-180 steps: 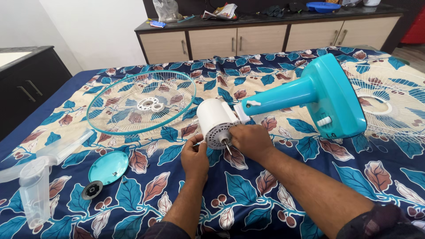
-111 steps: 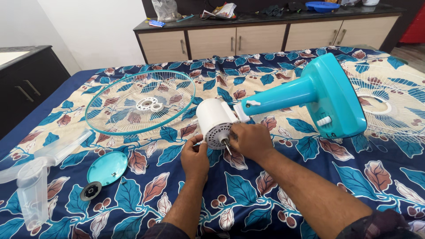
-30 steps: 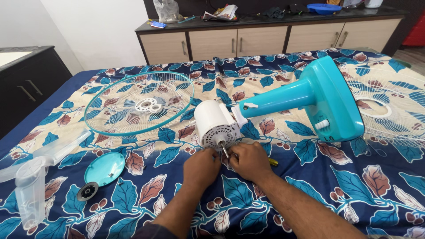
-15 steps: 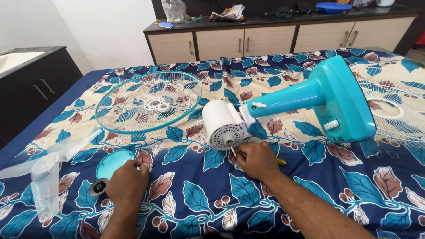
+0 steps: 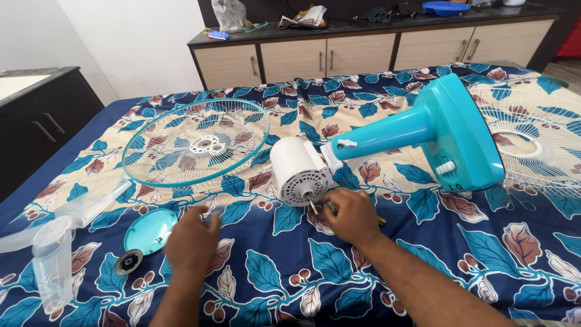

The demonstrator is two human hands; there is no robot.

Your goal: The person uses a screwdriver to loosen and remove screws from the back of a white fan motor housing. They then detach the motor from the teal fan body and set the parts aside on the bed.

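Leftward from the white fan motor (image 5: pixel 301 171), the open, empty left hand (image 5: pixel 192 239) now nears the teal cap (image 5: pixel 150 230); the right hand (image 5: pixel 351 215) pinches at the shaft.

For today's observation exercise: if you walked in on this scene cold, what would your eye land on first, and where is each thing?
First comes the turquoise fan base, lying on its side at the right of the leaf-patterned bedspread, its white motor pointing toward the person. The right hand rests at the motor's shaft, and the left hand hovers open near a round turquoise cap. Behind lies a wire grille; a clear blade sits far left.
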